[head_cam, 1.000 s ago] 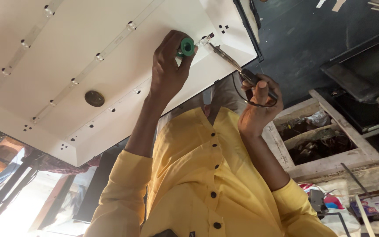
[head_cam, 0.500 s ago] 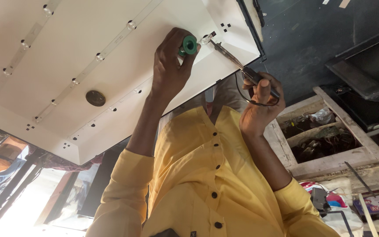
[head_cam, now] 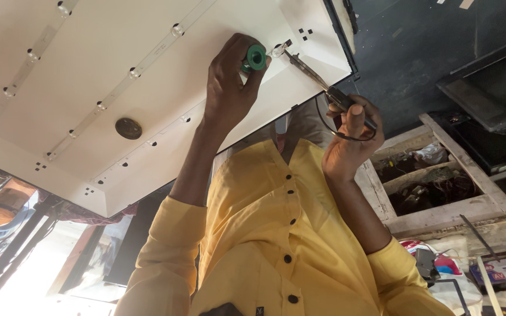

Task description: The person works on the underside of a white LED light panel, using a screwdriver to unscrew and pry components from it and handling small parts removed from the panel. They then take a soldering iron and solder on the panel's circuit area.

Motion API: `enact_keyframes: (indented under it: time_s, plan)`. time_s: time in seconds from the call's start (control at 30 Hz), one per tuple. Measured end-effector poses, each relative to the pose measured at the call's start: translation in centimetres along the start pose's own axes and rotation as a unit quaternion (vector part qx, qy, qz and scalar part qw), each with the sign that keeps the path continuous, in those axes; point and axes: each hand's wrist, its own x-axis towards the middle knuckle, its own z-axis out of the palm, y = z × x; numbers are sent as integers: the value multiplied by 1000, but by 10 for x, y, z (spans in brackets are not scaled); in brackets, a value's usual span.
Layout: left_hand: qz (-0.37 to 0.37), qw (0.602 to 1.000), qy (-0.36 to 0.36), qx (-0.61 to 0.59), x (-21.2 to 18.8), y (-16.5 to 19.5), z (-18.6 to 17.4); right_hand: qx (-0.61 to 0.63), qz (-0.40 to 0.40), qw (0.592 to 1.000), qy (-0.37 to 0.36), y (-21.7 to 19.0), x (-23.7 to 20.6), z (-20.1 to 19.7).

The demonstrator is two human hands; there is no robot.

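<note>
1. Workshop setting: dark floor (head_cam: 417, 64) at the top right, clutter at the bottom corners. A large white backlight panel (head_cam: 118, 76) fills the top left of the head view.
2. Far left of the panel: rows of LED strips (head_cam: 98, 107) with clear dome lenses run diagonally across it. A round brown disc (head_cam: 128, 128) sits near the panel's lower edge.
3. Left hand (head_cam: 229, 88), yellow sleeve, reaches over the panel. Its fingers are closed around a small green solder spool (head_cam: 256, 57), held just above the panel surface near the right corner.
4. Just right of the spool: one lens (head_cam: 277, 50) on the strip, with the soldering iron (head_cam: 314, 79) tip touching or just beside it; I cannot tell which.
5. Right hand (head_cam: 349, 143) sits off the panel's right edge. Its fingers are wrapped tight on the iron's dark handle, with the cord looping under the hand.
6. Further right: an open wooden crate (head_cam: 458, 213) on the floor, with two compartments holding dark scrap and wires.
7. Bottom right: loose papers and small tools (head_cam: 487, 269) beside the crate.
</note>
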Motion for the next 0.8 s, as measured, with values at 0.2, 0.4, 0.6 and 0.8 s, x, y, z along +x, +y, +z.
enact_keyframes:
  time_s: [0.2,0.4,0.6,0.8]
  plan:
    - [2,1000,2,1,1,0,0,-2,2,1000,0,-1,0,0]
    - [0,1000,3,6,2,0,2,-3,-2,1000,-1,0,0,-1]
    - [7,1000,5,-4,2,-1,1,-12,0,1000,0,-1,0,-1]
    - [2,1000,5,-21,0,-2,1,-8,3,1000,5,-2,-2,-2]
